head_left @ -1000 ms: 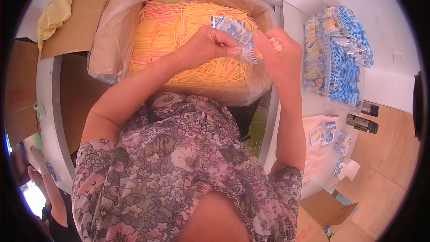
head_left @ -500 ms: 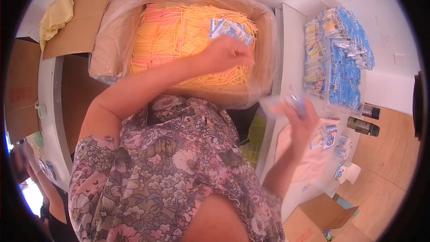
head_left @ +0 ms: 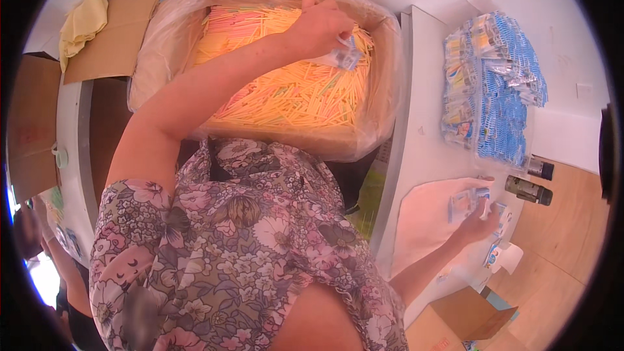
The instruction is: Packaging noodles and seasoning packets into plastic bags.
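In front of me stands a cardboard box [head_left: 286,135] with a clear plastic liner, filled with thin yellow, orange and pink sticks [head_left: 279,101]. My left hand [head_left: 320,29] is over its far right part. Its curled fingers are at the edge of a small clear-and-blue packet [head_left: 343,58], which lies above the sticks. At the right, my right hand [head_left: 478,224] reaches over a pink cloth [head_left: 419,211]. Its thumb and fingers close on a small packet [head_left: 486,207] beside another flat packet [head_left: 463,205]. The hand partly hides these packets.
A clear tray [head_left: 478,146] heaped with blue-and-white packets [head_left: 504,84] stands on the white table [head_left: 426,104]. Beyond the cloth lie dark cylinders [head_left: 530,190]. An open carton [head_left: 468,312] sits lower right. A yellow cloth [head_left: 84,23] rests on cardboard at left. Another person's arm [head_left: 71,273] shows lower left.
My right hand has moved from beside the box, where it carried a packet, rightward to the pink cloth. My left hand has moved farther away, onto the packet in the box.
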Demonstrator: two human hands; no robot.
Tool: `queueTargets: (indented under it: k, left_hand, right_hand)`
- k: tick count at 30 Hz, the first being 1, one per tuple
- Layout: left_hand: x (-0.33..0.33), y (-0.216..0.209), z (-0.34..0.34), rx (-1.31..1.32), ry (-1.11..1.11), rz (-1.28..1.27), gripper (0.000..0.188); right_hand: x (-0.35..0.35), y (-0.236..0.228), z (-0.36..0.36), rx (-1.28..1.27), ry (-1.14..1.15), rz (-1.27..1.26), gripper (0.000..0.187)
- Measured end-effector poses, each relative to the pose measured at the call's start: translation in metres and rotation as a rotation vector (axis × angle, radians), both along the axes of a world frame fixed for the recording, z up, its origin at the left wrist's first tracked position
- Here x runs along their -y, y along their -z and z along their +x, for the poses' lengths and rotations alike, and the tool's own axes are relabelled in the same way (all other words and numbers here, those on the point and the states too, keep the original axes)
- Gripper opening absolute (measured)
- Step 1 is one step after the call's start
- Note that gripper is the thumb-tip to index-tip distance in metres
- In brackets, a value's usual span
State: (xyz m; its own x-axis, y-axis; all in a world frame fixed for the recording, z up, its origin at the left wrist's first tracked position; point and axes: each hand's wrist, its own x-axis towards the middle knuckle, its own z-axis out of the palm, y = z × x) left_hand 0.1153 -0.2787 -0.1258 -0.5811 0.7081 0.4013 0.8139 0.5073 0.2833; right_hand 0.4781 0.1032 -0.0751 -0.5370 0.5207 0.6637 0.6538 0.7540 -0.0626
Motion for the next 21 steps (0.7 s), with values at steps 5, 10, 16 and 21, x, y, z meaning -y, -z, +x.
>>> queueTargets:
  k: [5,10,16,21]
  left_hand:
    - [0.007,-0.019,0.002,0.716,0.281,0.409,0.023]
    - [0.034,-0.068,0.015,0.870,0.286,0.370,0.019]
    - [0.121,-0.103,0.022,0.643,-0.160,0.160,0.023]
    - [0.172,-0.065,0.030,0.650,-0.377,0.372,0.020]
  right_hand:
    - [0.157,-0.022,-0.124,-0.304,-0.747,-0.329,0.019]
    - [0.239,-0.038,-0.246,-0.056,-1.015,-0.967,0.018]
    - [0.291,-0.007,-0.327,0.316,-1.244,-1.424,0.022]
    - [0.354,0.085,-0.349,0.442,-1.665,-0.674,0.014]
